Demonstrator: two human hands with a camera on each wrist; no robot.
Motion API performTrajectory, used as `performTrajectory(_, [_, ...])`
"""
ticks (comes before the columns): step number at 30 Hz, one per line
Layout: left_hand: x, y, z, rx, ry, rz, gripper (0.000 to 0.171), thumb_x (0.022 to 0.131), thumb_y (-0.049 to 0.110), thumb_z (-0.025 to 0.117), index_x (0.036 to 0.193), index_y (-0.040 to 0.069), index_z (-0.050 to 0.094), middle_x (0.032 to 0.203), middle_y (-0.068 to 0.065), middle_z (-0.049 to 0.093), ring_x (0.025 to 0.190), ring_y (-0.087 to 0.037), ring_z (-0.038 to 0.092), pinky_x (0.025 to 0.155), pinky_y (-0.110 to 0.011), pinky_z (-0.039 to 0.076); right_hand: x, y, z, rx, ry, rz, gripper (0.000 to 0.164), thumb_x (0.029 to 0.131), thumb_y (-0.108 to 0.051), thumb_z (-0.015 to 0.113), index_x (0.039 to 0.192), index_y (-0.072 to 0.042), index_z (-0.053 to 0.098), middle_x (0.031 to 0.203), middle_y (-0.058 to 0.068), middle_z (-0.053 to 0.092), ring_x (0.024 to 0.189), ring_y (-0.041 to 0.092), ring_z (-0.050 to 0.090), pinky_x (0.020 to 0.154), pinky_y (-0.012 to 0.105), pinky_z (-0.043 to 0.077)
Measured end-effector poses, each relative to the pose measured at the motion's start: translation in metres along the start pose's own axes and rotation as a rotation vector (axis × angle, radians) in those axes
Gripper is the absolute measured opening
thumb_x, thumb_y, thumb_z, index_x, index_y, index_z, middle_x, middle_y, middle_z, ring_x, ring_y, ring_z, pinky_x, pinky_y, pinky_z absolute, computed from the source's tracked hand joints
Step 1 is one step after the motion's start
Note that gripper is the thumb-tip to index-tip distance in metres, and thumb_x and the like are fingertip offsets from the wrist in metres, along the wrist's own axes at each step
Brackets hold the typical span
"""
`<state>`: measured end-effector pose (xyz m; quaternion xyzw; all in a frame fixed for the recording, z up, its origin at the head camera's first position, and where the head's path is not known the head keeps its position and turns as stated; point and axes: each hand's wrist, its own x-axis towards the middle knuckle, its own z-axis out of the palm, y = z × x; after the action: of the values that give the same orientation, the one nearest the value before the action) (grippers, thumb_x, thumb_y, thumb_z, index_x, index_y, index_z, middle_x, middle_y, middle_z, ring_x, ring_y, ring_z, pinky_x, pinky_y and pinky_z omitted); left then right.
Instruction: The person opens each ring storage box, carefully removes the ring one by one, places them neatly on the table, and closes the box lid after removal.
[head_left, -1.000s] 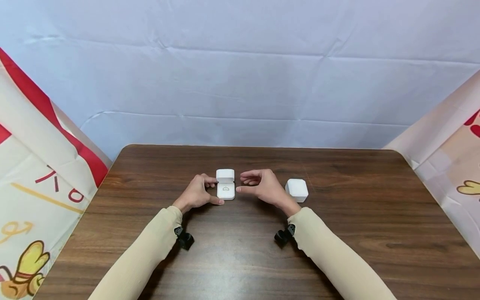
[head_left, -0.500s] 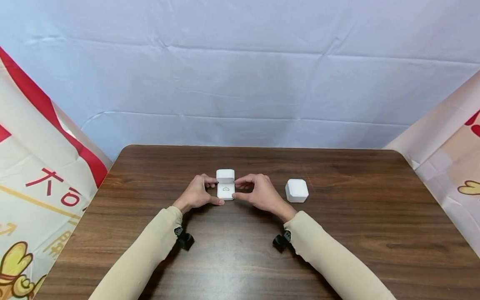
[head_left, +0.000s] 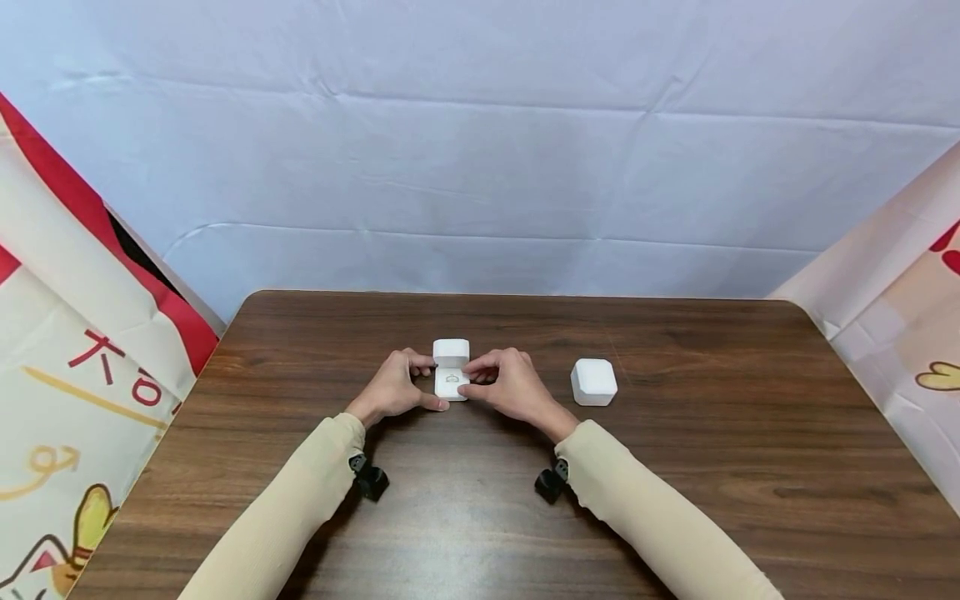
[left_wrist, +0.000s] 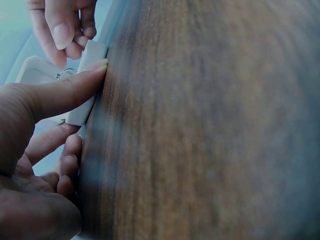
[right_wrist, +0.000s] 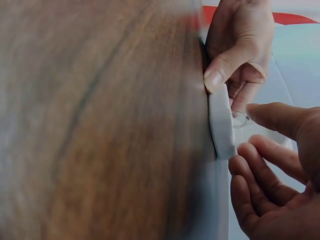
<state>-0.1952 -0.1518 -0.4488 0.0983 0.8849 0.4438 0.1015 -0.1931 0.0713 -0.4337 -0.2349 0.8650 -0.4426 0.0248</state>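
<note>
A small white ring box stands on the wooden table with its lid raised, facing me. Upright in its cushion sits a thin silvery ring with small stones along the band. My left hand grips the box from the left, thumb at the front corner and fingers along the side. From the right, my right hand reaches over the box base, thumb and index finger spread apart on either side of the ring's level. In the right wrist view the thumb tip overlaps close by the ring, and a gap separates it from the index finger.
A second white box, closed, stands on the table to the right of my right hand. Behind the table hangs a pale cloth backdrop. A printed curtain borders the left side.
My right hand has moved left, from beside the box to over its base near the ring. My left hand, the ring box and the second box have stayed put.
</note>
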Motion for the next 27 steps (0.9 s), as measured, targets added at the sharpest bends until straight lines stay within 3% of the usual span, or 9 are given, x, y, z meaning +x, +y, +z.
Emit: performTrajectory(27, [0.002, -0.001, 0.001, 0.003, 0.008, 0.009, 0.063, 0.066, 0.012, 0.097, 0.121, -0.005, 0.071, 0.099, -0.008, 0.059, 0.095, -0.026, 0.049, 0.082, -0.036, 0.041, 0.008, 0.002, 0.012, -0.038, 0.046, 0.065, 0.012, 0.082, -0.013, 0.086, 0.092, -0.007, 0.082, 0.083, 0.001, 0.069, 0.071, 0.009, 0.062, 0.066, 0.025, 0.052])
